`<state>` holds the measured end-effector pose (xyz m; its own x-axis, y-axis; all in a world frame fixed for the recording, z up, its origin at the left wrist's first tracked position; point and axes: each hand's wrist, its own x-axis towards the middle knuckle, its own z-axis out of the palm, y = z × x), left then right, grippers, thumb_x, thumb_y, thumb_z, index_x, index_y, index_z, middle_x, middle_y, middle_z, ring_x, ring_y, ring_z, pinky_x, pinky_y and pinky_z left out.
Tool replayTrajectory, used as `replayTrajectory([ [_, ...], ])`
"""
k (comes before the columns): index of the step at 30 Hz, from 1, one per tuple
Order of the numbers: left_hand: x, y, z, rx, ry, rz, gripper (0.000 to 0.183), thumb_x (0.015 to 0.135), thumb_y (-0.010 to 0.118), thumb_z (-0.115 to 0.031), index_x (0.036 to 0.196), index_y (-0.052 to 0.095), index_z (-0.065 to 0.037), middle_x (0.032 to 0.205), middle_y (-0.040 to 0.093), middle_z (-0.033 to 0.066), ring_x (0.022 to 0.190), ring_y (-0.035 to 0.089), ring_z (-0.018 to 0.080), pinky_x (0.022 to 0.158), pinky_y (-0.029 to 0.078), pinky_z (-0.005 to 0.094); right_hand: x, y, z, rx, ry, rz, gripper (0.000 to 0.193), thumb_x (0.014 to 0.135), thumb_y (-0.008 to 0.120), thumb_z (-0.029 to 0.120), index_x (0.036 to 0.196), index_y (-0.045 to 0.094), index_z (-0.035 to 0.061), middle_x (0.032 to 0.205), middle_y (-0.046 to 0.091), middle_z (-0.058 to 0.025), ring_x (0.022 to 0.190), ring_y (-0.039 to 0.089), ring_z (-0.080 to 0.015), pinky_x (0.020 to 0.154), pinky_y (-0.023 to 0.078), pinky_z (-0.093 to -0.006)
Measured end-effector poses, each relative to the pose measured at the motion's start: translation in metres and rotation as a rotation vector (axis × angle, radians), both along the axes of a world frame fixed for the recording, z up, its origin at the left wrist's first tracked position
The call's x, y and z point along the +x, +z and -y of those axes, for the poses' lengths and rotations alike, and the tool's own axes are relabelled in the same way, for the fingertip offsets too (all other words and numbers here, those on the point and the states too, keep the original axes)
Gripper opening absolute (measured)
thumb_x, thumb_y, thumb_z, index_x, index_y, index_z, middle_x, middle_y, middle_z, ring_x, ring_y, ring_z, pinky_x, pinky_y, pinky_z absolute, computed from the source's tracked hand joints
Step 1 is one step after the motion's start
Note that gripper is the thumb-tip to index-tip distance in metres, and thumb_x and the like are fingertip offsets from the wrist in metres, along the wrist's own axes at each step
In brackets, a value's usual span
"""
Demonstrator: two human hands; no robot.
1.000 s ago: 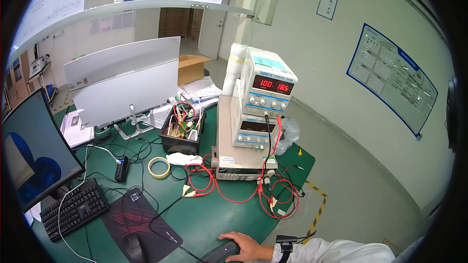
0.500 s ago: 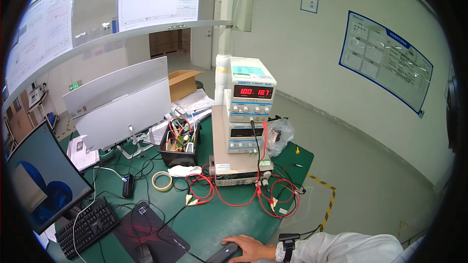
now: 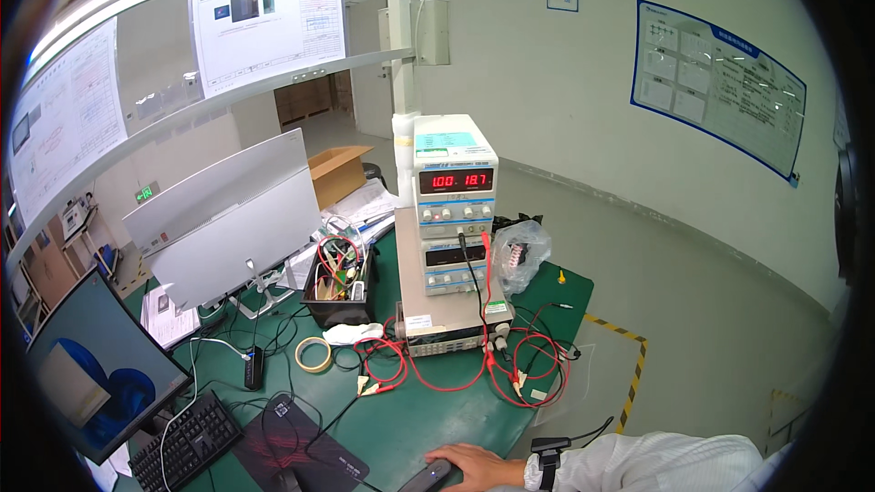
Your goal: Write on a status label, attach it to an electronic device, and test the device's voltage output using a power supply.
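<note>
My right hand (image 3: 476, 468) rests at the table's near edge, at the bottom of the view. Its fingers point left and bend around a dark, elongated handheld device (image 3: 428, 476) with a small light spot on it; the lower edge cuts the device off, so its exact kind does not show. A white sleeve and a black wrist strap cover that forearm. My left hand is out of the picture. Left of the device lies a dark mouse pad (image 3: 314, 456) with cables across it. Beyond are red test leads (image 3: 392, 374) with clips.
Two stacked power supplies (image 3: 456, 150), the upper with a lit red display, stand on a beige instrument (image 3: 442, 342). Around them are a black bin (image 3: 342, 312) of wires, a tape roll (image 3: 313, 355) and a plastic bag (image 3: 524, 255). A keyboard (image 3: 187, 446) and monitors (image 3: 109, 383) stand left.
The view has tilted and shifted slightly, so the table items sit a little lower and the keyboard farther right. My right hand keeps its hold on the dark device.
</note>
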<state>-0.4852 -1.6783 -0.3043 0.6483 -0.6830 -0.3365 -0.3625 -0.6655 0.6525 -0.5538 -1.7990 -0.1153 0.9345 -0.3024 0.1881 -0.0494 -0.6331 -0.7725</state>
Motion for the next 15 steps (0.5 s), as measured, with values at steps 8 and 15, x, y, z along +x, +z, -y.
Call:
replayTrajectory([
  [8, 0.005, 0.003, 0.001, 0.009, -0.008, -0.008, 0.037, 0.097, 0.056, -0.027, 0.12, 0.061, 0.001, 0.113, 0.063, 0.0212, 0.102, 0.059, 0.0344, 0.092, 0.044, 0.0392, 0.001, -0.011, 0.001, 0.047, 0.019, 0.006, 0.086, 0.073, 0.08, 0.056, 0.135, 0.047, 0.0056, 0.122, 0.056, -0.0208, 0.114, 0.054, -0.0397, 0.097, 0.043, -0.0457],
  [15, 0.004, 0.004, 0.001, -0.004, -0.026, -0.008, 0.038, 0.098, 0.054, -0.027, 0.122, 0.06, 0.001, 0.115, 0.062, 0.0214, 0.105, 0.058, 0.0345, 0.094, 0.043, 0.0391, 0.0, -0.005, 0.002, 0.002, 0.019, 0.037, 0.086, 0.073, 0.079, 0.056, 0.135, 0.048, 0.0058, 0.122, 0.056, -0.0207, 0.114, 0.054, -0.0395, 0.098, 0.043, -0.0464],
])
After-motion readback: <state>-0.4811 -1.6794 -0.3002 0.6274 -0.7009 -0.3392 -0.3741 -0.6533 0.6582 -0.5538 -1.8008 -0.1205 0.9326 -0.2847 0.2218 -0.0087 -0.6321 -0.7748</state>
